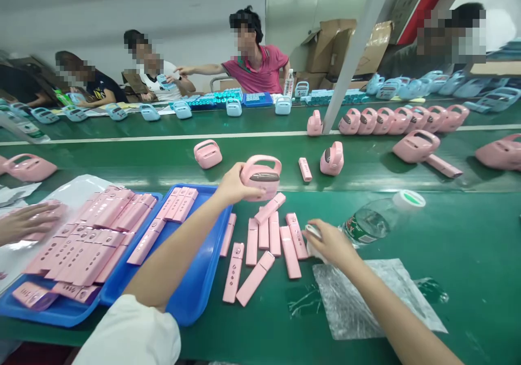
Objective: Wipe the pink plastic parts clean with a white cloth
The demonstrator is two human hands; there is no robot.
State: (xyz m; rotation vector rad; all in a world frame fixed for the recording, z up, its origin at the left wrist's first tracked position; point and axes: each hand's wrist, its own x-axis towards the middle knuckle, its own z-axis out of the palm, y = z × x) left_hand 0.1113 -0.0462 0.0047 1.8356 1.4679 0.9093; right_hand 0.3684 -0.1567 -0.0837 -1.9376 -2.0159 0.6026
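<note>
My left hand (233, 186) grips a pink plastic housing with a loop handle (260, 177) and a dark window, held upright above the bench. My right hand (331, 241) is closed on a crumpled white piece (315, 250) that looks like a cloth, partly hidden by the fingers. Between my hands several long pink remote-like pieces (264, 234) lie loose, some showing rows of small button marks. The white piece is right beside the nearest of these. A blue tray (199, 294) with more pink pieces sits under my left forearm.
Another person's hand (28, 221) rests on pink pieces at the far left. A plastic bottle (370, 221) lies right of my right hand, above a clear plastic bag (370, 305). Pink housings (401, 120) stand on the belt. Several people (254, 63) sit opposite.
</note>
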